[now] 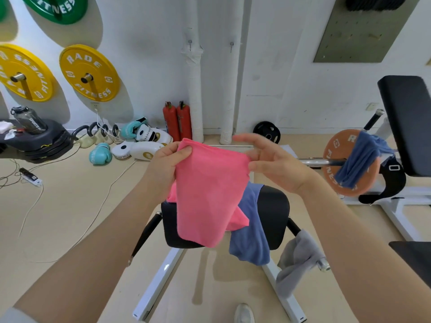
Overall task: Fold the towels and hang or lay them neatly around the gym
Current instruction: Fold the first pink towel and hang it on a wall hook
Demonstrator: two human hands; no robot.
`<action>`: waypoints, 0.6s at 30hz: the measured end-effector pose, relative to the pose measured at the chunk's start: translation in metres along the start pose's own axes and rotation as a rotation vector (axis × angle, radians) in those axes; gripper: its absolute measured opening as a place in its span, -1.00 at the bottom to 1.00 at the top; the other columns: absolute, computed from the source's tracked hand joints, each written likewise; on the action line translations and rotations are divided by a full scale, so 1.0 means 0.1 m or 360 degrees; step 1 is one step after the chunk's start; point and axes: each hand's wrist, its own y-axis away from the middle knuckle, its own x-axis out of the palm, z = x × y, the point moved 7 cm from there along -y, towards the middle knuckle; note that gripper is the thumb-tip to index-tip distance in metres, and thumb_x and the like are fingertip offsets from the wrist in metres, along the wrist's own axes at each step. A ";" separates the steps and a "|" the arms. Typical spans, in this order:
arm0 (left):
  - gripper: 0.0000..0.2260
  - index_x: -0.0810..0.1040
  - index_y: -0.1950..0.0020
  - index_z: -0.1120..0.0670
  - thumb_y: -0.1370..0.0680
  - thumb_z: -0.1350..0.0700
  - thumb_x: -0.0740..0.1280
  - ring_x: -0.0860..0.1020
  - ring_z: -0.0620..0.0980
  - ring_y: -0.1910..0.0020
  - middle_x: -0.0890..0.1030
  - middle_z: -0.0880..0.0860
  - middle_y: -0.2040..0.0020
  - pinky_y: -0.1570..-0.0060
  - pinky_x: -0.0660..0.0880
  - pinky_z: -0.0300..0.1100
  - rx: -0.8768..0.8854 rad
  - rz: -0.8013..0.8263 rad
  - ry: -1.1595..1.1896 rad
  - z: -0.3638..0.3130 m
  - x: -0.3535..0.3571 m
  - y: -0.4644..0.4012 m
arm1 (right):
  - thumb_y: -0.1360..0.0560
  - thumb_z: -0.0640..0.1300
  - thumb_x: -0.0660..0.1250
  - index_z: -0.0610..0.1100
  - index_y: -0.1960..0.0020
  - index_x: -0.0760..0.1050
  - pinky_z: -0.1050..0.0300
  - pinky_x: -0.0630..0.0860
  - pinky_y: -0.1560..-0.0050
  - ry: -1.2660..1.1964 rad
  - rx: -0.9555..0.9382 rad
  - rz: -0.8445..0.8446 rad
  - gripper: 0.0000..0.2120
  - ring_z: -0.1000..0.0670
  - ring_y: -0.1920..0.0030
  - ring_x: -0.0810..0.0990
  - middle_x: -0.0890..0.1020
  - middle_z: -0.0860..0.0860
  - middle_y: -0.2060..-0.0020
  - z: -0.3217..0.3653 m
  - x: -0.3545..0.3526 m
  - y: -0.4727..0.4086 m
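The person holds a pink towel up by its top edge, likely to let it hang flat for folding. The left hand pinches the left corner; the right hand nips the right corner, other fingers spread. The towel hangs below both grips, above the seat with a blue towel.
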 end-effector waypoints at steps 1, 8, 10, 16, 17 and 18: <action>-0.85 0.57 0.04 0.11 -0.56 0.25 0.21 0.52 -0.08 0.17 0.58 0.05 0.13 0.16 0.49 -0.29 0.0000 0.0030 0.0028 0.00 -0.02 0.05 | -0.41 -0.34 0.31 0.00 -0.12 0.49 0.23 0.48 0.08 -0.0007 -0.0040 -0.0088 -0.64 0.09 0.23 0.54 0.60 0.03 0.24 0.01 0.02 0.02; -0.85 0.54 -0.06 0.20 -0.57 0.23 0.21 0.48 0.04 0.03 0.51 0.19 -0.05 0.05 0.45 -0.18 0.0084 0.0069 0.0017 0.01 -0.10 0.34 | -0.37 -0.18 0.47 -0.04 0.09 0.60 0.52 0.33 -0.01 0.1074 -0.0198 -0.0590 -0.86 0.27 0.07 0.45 0.43 0.15 0.08 0.04 0.29 0.00; -0.86 0.56 -0.04 0.17 -0.57 0.21 0.22 0.50 0.02 0.05 0.52 0.17 -0.03 0.07 0.46 -0.19 0.0106 0.0055 -0.0032 0.01 -0.15 0.38 | -0.37 -0.16 0.47 -0.15 0.09 0.61 0.36 0.37 -0.10 0.1304 -0.0205 -0.0592 -0.86 0.15 0.02 0.44 0.40 0.10 -0.01 0.02 0.36 0.01; -0.81 0.56 0.04 0.02 -0.59 0.22 0.18 0.52 -0.07 0.12 0.58 0.01 0.11 0.03 0.46 -0.16 0.0109 -0.0064 -0.0002 0.07 -0.30 0.35 | -0.28 0.17 0.30 0.14 0.37 0.51 0.12 0.10 -0.34 0.1168 -0.0230 -0.0451 -0.86 0.07 -0.31 0.21 0.34 0.30 -0.22 0.02 0.53 0.13; -0.81 0.55 0.03 0.02 -0.60 0.21 0.17 0.53 -0.09 0.13 0.59 0.00 0.11 0.07 0.48 -0.20 0.0076 -0.0079 0.0047 0.10 -0.33 0.33 | -0.28 0.15 0.31 0.21 0.39 0.49 0.17 0.11 -0.35 0.0952 -0.0215 -0.0398 -0.90 0.12 -0.34 0.22 0.34 0.33 -0.23 0.03 0.53 0.14; -0.81 0.55 0.02 0.02 -0.60 0.21 0.16 0.54 -0.11 0.13 0.59 -0.01 0.10 0.10 0.49 -0.24 0.0047 -0.0070 0.0095 0.12 -0.33 0.31 | -0.29 0.12 0.33 0.21 0.41 0.50 0.22 0.14 -0.34 0.0754 -0.0208 -0.0331 -0.90 0.17 -0.35 0.25 0.38 0.33 -0.21 0.03 0.54 0.13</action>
